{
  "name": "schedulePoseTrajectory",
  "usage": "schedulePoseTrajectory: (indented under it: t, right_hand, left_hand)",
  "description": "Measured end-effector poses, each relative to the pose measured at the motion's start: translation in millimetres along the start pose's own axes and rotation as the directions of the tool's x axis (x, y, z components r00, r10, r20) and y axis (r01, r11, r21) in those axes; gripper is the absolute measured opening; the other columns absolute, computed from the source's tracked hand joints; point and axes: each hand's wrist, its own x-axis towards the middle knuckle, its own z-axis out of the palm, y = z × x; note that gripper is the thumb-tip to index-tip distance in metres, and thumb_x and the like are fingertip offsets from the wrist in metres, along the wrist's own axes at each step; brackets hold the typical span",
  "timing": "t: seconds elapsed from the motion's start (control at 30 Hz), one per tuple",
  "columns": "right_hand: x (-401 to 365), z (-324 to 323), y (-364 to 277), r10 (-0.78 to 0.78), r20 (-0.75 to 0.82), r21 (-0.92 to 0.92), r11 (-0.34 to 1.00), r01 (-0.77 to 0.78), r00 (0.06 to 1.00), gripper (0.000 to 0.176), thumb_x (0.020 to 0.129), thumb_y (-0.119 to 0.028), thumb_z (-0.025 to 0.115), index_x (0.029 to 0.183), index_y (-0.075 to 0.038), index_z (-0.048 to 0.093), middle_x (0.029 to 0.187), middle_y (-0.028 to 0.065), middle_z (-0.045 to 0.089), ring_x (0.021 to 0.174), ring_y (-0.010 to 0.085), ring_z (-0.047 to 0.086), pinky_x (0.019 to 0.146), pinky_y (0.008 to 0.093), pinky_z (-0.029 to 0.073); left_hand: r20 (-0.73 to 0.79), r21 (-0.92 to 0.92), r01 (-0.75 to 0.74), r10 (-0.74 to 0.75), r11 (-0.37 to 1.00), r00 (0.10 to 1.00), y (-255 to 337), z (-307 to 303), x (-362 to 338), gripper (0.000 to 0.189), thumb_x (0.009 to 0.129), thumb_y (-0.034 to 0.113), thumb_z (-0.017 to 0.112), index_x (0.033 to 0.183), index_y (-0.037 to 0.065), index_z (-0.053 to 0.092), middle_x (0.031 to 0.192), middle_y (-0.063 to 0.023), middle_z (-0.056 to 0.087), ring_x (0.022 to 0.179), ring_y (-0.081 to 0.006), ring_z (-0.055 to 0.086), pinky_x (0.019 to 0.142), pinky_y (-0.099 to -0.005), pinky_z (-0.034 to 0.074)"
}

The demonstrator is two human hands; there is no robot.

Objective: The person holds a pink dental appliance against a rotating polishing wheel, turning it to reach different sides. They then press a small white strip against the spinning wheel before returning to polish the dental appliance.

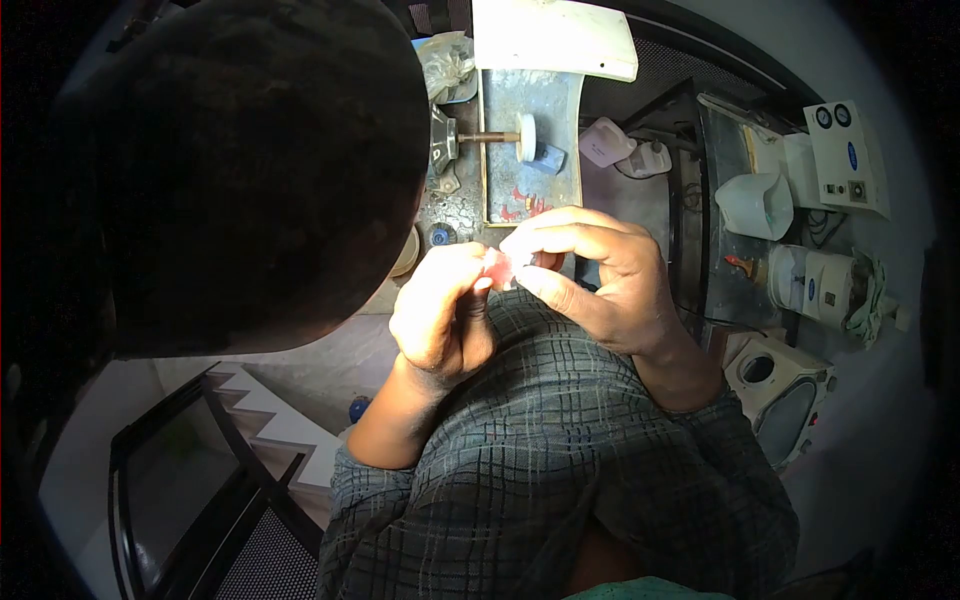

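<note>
A small pink piece that looks like a denture (497, 267) is pinched between the thumb and fingers of my left hand (442, 310), over my lap in bright light. My right hand (606, 275) comes in from the other side, thumb and fingertips closed together right at the piece's edge. A small dark bit shows between those right fingertips, too little of it to name. Just beyond my hands is a metal tray (500, 195) with several red scraps (527, 204) and a blue block (549, 158). Over it reaches a lathe's white wheel (527, 137) on a shaft.
A large dark rounded shape (260, 180) blocks much of the left. The grey motor (443, 140) and a clear plastic bag (450, 65) sit beside the tray, under a white hood (555, 38). Rightward stand a gauged machine (848, 160), a white jug (755, 205) and plastic canisters (606, 143).
</note>
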Motion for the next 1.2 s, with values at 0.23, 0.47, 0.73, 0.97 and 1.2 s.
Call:
schedulePoseTrajectory:
  t: [0.23,0.47,0.73,0.97,1.2]
  right_hand:
    - [4.1,-8.1,4.3,-0.020,0.106,-0.040,0.999,0.024,0.994,0.027,0.075,-0.010,0.070,0.098,0.003,0.063,0.095,0.0133,0.064,0.078,0.0162,0.060,0.069,0.0267,0.048]
    - [19.3,-40.8,180.1,0.554,-0.116,-0.642,0.591,-0.488,0.824,0.053,0.068,-0.018,0.076,0.112,0.003,0.055,0.113,0.0211,0.057,0.102,0.0317,0.056,0.090,0.0384,0.044]
    - [35.6,-1.3,293.1,0.347,-0.170,-0.765,0.543,-0.346,0.922,0.055,0.070,-0.012,0.071,0.117,0.005,0.048,0.119,0.0199,0.051,0.115,0.0335,0.044,0.098,0.0391,0.035]
    - [36.4,3.2,298.8,0.382,-0.246,-0.778,0.471,-0.416,0.891,0.051,0.070,-0.014,0.071,0.114,0.000,0.050,0.115,0.0159,0.052,0.112,0.0309,0.045,0.097,0.0389,0.035]
    - [14.2,9.8,283.4,0.146,-0.355,-0.704,0.608,-0.367,0.923,0.044,0.073,-0.007,0.066,0.113,0.001,0.050,0.117,0.0183,0.050,0.114,0.0327,0.042,0.098,0.0392,0.035]
  left_hand:
    - [-0.060,-0.058,0.124,-0.127,0.991,0.990,0.3,1.0,-6.3,0.009,0.081,-0.012,0.052,0.090,-0.009,0.055,0.079,-0.0186,0.061,0.069,-0.0229,0.061,0.064,-0.0292,0.051]
    - [0.033,-0.042,0.352,-0.351,0.935,0.936,-39.1,-9.3,-24.2,0.012,0.091,0.001,0.045,0.095,-0.006,0.054,0.086,-0.0117,0.060,0.072,-0.0134,0.058,0.069,-0.0263,0.049]
    - [0.417,0.060,0.866,-0.800,0.497,0.431,-147.1,7.0,-65.9,0.018,0.095,0.015,0.045,0.090,0.003,0.059,0.083,-0.0009,0.061,0.071,-0.0087,0.056,0.065,-0.0234,0.046]
    - [0.399,-0.009,0.864,-0.791,0.503,0.465,-154.7,12.5,-60.9,0.017,0.095,0.015,0.045,0.091,0.002,0.057,0.081,-0.0025,0.060,0.071,-0.0103,0.058,0.063,-0.0248,0.049]
    - [0.325,-0.138,0.885,-0.824,0.444,0.464,-157.4,9.7,-71.0,0.015,0.095,0.013,0.046,0.094,0.001,0.055,0.083,-0.0048,0.061,0.069,-0.0123,0.060,0.060,-0.0240,0.049]
